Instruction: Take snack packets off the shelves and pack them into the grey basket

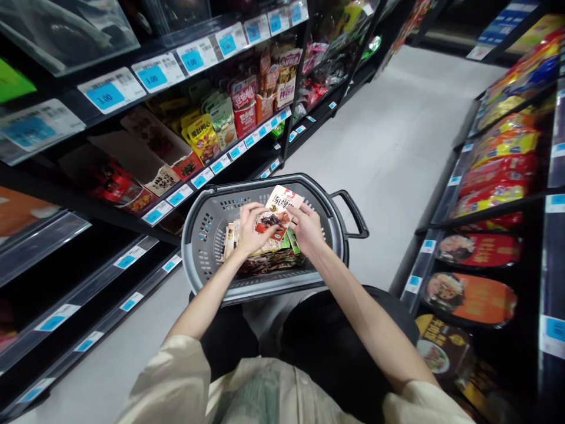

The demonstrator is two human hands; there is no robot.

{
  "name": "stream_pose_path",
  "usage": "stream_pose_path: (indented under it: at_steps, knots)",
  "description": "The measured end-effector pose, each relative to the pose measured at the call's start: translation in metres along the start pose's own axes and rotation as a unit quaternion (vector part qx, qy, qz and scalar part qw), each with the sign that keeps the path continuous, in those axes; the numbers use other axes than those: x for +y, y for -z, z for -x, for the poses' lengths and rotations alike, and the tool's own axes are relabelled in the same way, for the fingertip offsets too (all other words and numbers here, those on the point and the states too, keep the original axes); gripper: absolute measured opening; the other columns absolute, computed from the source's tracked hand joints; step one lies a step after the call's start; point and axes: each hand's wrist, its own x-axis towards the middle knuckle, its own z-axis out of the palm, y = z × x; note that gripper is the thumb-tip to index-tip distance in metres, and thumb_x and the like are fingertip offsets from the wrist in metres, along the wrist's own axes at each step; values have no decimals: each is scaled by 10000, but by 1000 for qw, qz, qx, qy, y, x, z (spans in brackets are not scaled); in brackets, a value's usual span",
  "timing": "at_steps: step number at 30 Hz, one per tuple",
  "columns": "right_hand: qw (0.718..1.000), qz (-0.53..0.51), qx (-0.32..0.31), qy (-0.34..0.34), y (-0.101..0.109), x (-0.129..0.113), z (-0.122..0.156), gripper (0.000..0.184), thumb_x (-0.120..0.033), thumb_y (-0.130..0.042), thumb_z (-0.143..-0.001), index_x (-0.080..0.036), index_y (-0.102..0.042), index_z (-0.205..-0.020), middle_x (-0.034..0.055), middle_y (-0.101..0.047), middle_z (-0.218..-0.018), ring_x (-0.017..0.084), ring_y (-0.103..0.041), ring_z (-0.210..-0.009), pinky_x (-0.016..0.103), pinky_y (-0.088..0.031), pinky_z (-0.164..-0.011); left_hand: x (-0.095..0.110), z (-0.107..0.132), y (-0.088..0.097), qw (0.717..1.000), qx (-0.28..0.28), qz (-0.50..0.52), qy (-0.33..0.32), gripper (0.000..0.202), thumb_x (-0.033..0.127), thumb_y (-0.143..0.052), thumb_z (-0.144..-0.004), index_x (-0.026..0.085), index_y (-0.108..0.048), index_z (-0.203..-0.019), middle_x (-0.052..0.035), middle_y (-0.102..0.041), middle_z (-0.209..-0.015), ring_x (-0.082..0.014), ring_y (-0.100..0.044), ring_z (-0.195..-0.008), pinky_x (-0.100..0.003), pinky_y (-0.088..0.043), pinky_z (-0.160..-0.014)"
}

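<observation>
Both of my hands hold a snack packet with a cream top and a red lower part showing dark food. My left hand grips its left side, thumb across the front. My right hand has its fingers on the right edge. The packet is tilted above a grey shopping basket with slotted walls and a black handle, set in front of my knees. Inside the basket, under my hands, lie several flat snack packets, some dark, some pale and green. My hands partly hide them.
On the left, a black shelf carries yellow snack packets, red packets and an open display box, with blue price tags along the edges. At right, a rack holds bagged snacks and an orange oval package. Grey floor runs between.
</observation>
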Motion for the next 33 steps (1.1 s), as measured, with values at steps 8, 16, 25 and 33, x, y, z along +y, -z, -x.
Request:
stream_pose_path:
  at_steps: [8, 16, 25, 33]
  knots:
    - [999, -3, -50, 7, -3, -6, 11, 311, -266, -889, -658, -219, -767, -940, 40, -795, -1064, 167, -726, -952, 270, -583, -835, 4, 10, -14, 994, -83, 75, 18, 592, 474, -790, -818, 215, -612, -1320, -157, -581, -1403, -314, -518, -1337, -499, -390, -1150]
    - [999, 6, -15, 50, -4, -7, 12, 409, -248, -944, -546, -218, -750, -904, 58, -779, -1095, 184, -716, -926, 292, -568, -760, -3, 8, -21, 904, -8, 342, 255, 528, 549, -733, -843, 192, -634, -1219, -106, -728, -1220, -251, -696, -1093, -357, -540, -954]
    - [999, 9, 16, 28, -2, -1, 6, 422, -280, -939, -525, -229, -744, -896, 34, -752, -1034, 162, -668, -853, 283, -523, -689, -3, 5, -16, 847, -17, 443, 295, 517, 469, -806, -808, 201, -692, -1236, -85, -751, -1227, -282, -698, -1139, -371, -537, -978]
    - [1000, 11, 1, 15, -2, -2, 7, 408, -277, -930, -522, -233, -731, -876, 28, -732, -1007, 177, -665, -909, 297, -507, -730, -1, 3, -15, 845, 16, 442, 302, 447, 490, -798, -820, 198, -749, -1153, -70, -763, -1199, -289, -680, -1168, -378, -524, -999]
